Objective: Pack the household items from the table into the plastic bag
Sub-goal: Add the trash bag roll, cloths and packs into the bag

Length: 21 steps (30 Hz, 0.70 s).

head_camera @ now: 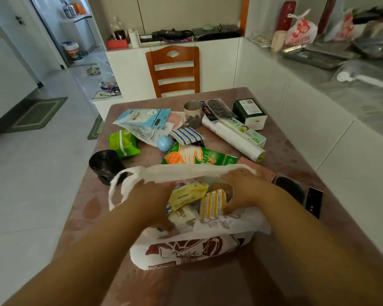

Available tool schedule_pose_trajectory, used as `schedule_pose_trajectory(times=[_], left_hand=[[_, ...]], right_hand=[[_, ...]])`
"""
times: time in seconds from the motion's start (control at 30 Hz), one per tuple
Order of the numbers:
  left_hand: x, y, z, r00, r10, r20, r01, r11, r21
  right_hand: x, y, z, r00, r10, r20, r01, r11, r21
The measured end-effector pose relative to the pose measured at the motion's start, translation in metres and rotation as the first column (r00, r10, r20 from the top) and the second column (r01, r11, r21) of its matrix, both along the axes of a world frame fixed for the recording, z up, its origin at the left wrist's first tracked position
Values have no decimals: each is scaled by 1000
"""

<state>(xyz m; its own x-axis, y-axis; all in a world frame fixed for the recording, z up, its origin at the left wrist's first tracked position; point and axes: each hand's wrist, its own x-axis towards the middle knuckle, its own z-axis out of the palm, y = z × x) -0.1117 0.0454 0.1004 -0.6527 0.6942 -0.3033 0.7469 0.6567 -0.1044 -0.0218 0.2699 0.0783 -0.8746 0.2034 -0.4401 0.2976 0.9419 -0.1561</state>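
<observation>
Nearest is 1 white plastic bag (192,250) on the desk (285,155) w/ both hands in its mouth: left hand (152,196) deep inside, can't tell its fingers, right hand (241,191) w/ fingers curled on a yellow striped pack (211,204) beside 1 baby wipes pack (187,194). Further back, loose on the desk: 1 black bag roll (105,164), 1 green pack (123,143), 1 blue ball (165,143), 1 cling film roll (237,140), 1 cup (192,113), 1 box (250,113).

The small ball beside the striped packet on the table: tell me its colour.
Light blue; the ball shows clearly in the head view, the only one.
</observation>
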Motion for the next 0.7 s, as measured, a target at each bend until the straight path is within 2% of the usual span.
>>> schedule_pose_trajectory(times=[0.1, 0.17, 0.2, 0.23, 0.27, 0.3, 0.33, 0.37, 0.4, 0.47, 0.57, 0.63, 0.7], left_hand=[[11, 27, -2, 985, 70, 159, -105, 969, 224], [19, 38, -6, 960, 126, 249, -197, 939, 283], [22, 43, -10, 945, 151, 289, -245, 914, 324], [26, 48, -11, 926, 168, 338, -300, 871, 389], [28, 54, -9, 901, 181, 395, -364, 810, 460], [32, 62, -8, 874, 182, 451, -423, 743, 519], [36, 71, -6, 847, 174, 502, -469, 688, 554], [42, 80, -4, 828, 162, 536, -497, 654, 570], [48, 90, -4, 819, 146, 555, -507, 636, 582], [60, 106, -3, 812, 98, 576, -498, 631, 595], [67, 122, -3, 797, 75, 600, -513, 609, 605], [66, 125, -2, 788, 99, 608, -553, 550, 626], [63, 123, -2, 793, 128, 595, -578, 463, 671]], right_hand=[[4, -11, 5, 991, 97, -89, -100, 994, -31], [6, -15, 3, 986, 132, -98, -140, 987, -78], [8, -13, 2, 983, 95, -159, -113, 988, -108], [11, -8, 2, 962, 5, -273, -48, 987, -151], [13, -3, 5, 902, -136, -409, 40, 972, -233], [18, 5, 10, 800, -316, -509, 137, 924, -358], [24, 13, 14, 682, -501, -533, 233, 839, -492], [29, 25, 13, 556, -661, -504, 344, 735, -585], [36, 40, 5, 438, -765, -473, 480, 644, -596], [48, 73, -26, 305, -860, -410, 727, 488, -483], [63, 101, -79, 234, -961, -148, 927, 267, -265], [67, 98, -91, 214, -974, -74, 960, 224, -166], [62, 96, -93, 192, -981, -37, 958, 195, -208]])
